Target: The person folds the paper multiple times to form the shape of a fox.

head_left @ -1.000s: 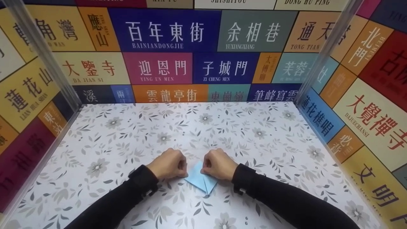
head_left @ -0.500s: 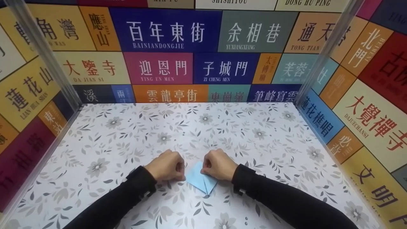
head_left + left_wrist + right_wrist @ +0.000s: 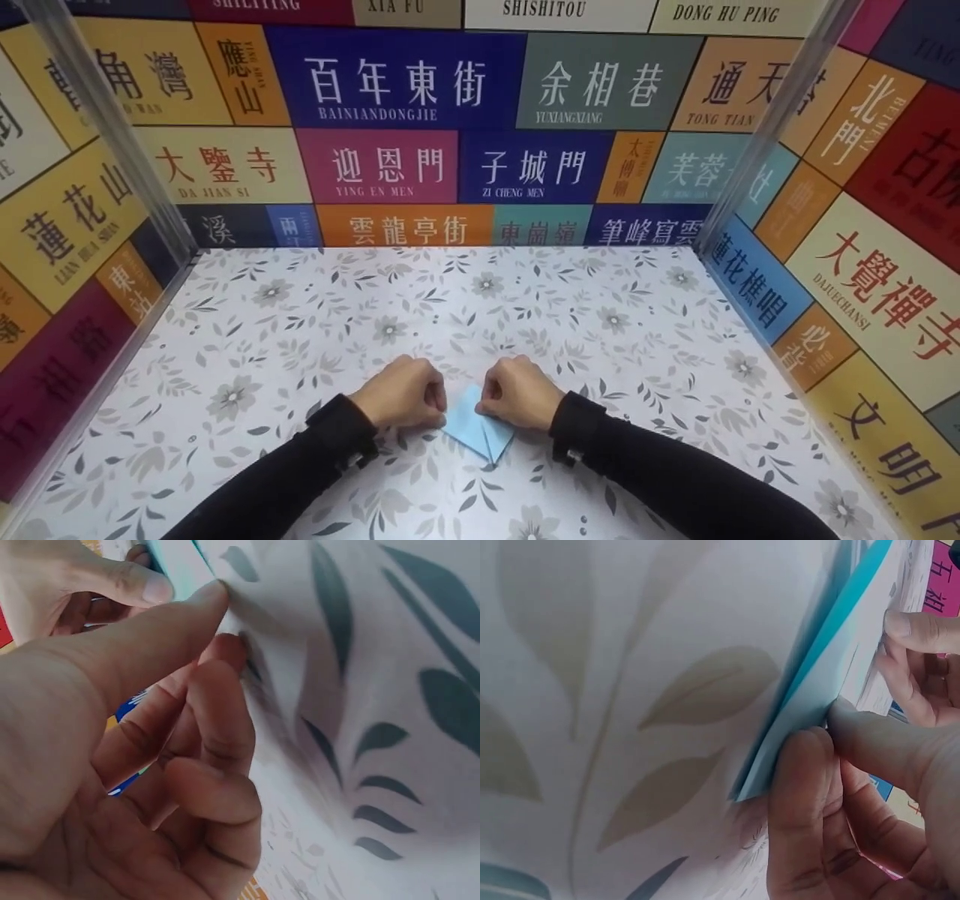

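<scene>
A small light-blue sheet of folded paper [image 3: 469,433] lies on the patterned table, one corner pointing towards me and a fold line running up from that corner. My right hand [image 3: 521,394] pinches its right side between thumb and index finger, as the paper [image 3: 810,701] in the right wrist view shows. At the left corner is my left hand [image 3: 401,394], its thumb tip right at the paper's edge. In the left wrist view the left hand's fingers [image 3: 221,709] are loosely curled, with a gap between thumb and index finger.
The table [image 3: 337,292] has a white cover with grey flowers and leaves. Walls with coloured sign panels [image 3: 405,79] enclose it at the back and both sides. Clear corner strips [image 3: 124,142] stand at the back corners.
My left hand shifted slightly left off the paper's corner half a second ago and is now back at it. The right hand keeps its pinch. The head view has tilted slightly up.
</scene>
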`<action>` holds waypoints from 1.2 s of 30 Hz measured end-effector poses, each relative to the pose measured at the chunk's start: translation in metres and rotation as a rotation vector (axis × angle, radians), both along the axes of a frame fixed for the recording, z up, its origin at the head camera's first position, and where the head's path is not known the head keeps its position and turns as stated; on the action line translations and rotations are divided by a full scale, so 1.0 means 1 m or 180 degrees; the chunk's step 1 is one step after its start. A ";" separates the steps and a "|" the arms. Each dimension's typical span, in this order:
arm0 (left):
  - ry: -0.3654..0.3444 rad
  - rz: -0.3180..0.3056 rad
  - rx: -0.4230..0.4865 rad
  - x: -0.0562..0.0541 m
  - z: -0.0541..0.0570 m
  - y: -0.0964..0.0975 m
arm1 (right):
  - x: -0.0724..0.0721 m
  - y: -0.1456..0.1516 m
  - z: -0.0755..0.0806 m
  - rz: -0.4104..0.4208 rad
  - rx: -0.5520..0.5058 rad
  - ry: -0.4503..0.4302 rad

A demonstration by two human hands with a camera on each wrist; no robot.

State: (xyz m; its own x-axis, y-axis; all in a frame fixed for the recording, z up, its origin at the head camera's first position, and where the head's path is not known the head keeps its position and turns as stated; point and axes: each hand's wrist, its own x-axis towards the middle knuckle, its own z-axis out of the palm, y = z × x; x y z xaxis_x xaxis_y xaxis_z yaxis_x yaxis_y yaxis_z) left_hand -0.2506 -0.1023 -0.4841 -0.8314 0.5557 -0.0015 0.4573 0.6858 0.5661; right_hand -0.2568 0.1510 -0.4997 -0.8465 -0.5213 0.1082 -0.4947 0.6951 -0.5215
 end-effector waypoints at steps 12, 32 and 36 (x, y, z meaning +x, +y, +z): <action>-0.0009 0.0270 -0.0099 -0.001 0.000 0.020 | -0.003 0.005 0.001 0.0091 -0.0053 -0.0073; -0.0150 0.0487 -0.0097 -0.002 -0.007 0.027 | -0.005 0.021 0.009 -0.0117 -0.0078 -0.0464; -0.0131 0.0469 -0.0054 -0.002 -0.007 0.026 | -0.006 0.021 0.010 -0.0131 -0.0033 -0.0458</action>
State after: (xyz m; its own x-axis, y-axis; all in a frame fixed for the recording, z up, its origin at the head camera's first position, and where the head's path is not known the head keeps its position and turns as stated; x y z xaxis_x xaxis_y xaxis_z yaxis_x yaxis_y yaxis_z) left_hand -0.2524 -0.0765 -0.4913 -0.9029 0.4274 -0.0458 0.3277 0.7534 0.5700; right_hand -0.2629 0.1715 -0.4899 -0.8742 -0.4854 -0.0108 -0.3855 0.7076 -0.5922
